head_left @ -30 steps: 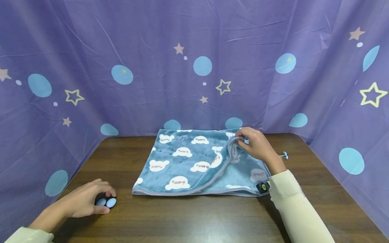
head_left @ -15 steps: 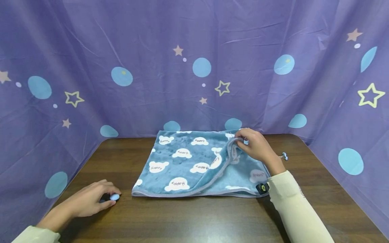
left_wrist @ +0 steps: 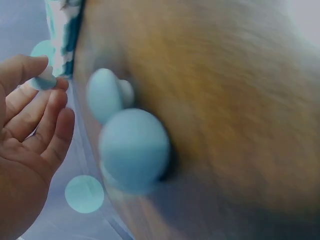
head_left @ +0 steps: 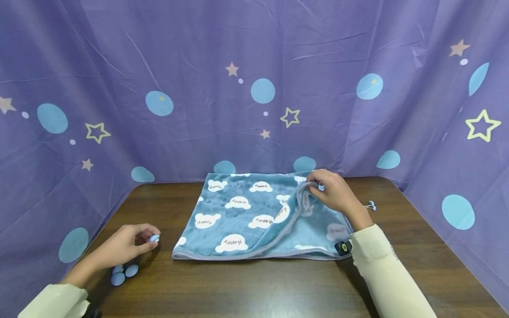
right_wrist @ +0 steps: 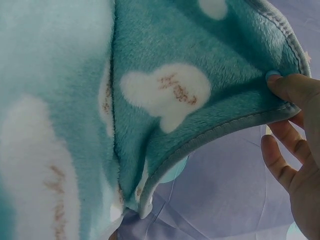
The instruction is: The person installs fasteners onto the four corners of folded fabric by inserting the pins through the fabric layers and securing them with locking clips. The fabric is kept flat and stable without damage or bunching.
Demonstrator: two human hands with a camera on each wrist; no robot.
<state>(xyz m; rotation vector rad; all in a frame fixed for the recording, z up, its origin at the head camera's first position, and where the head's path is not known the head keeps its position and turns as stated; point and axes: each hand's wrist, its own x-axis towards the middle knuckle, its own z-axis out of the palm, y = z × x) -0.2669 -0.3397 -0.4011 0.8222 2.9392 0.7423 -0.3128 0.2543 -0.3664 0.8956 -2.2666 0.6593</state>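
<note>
A teal fleece blanket (head_left: 238, 221) with white bear-head prints lies on the table, its right part lifted and folded back. My right hand (head_left: 334, 190) pinches its grey-bound corner between thumb and fingers; in the right wrist view a small light blue bit (right_wrist: 272, 75) shows at the thumb tip. My left hand (head_left: 123, 245), raised left of the blanket, pinches a light blue mushroom-shaped piece (head_left: 154, 238) with a rounded cap and pale stem. Below that hand, several similar pieces (head_left: 118, 278) sit together on the table; the left wrist view shows their domed caps (left_wrist: 135, 147) up close.
At the table's right lie light blue pieces with thin pale stems (head_left: 371, 206). A purple curtain (head_left: 191, 110) with stars and dots encloses the back and sides of the brown wooden table (head_left: 258, 291). A black band (head_left: 343, 247) sits at my right wrist.
My left hand has lifted away from the group of mushroom-shaped pieces, moving right and up with one pinched. My right hand keeps holding the blanket corner in place.
</note>
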